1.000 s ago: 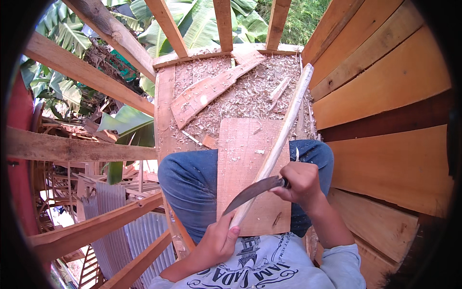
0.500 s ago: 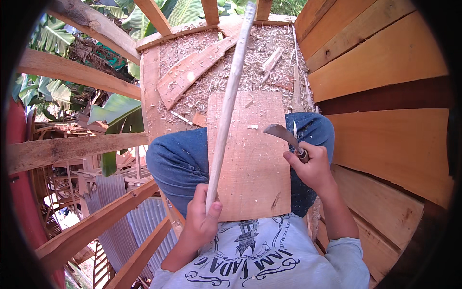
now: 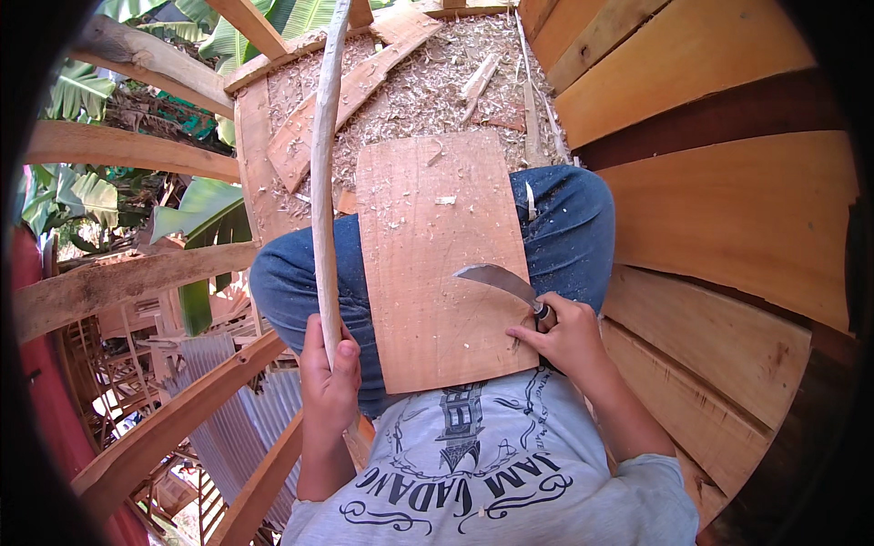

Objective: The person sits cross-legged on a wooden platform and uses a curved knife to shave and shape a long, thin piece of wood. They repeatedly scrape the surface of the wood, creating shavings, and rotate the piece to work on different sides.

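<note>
Wooden stick [image 3: 320, 164], long and pale, was located at the person's left. The left hand [image 3: 330, 378] gripped it near the lower end, fingers and thumb wrapped around with no wide gap. The right hand [image 3: 566, 337] was curled around the handle of a curved knife [image 3: 499, 280], thumb extended toward the board [image 3: 442, 246]. The blade pointed left over the board; whether it touched that surface could not be told.

The step in hand was judged to be an interval between cuts, since the blade and the stick stood well apart. A further cut would call for bringing the stick across the board, setting the blade on its side, and keeping the left hand clear of the edge.

The board lay across the lap, over the blue jeans [image 3: 574, 218], with a few chips on its face. The stick extended forward beside the board's left edge; its far end passed out of view at the top. Beyond the knees, shavings [image 3: 410, 114] covered much of the floor, and a broad plank [image 3: 296, 141] lay among them, partly behind the stick. Large green leaves [image 3: 214, 214] showed outside the wooden rails [image 3: 137, 150] at left.
</note>
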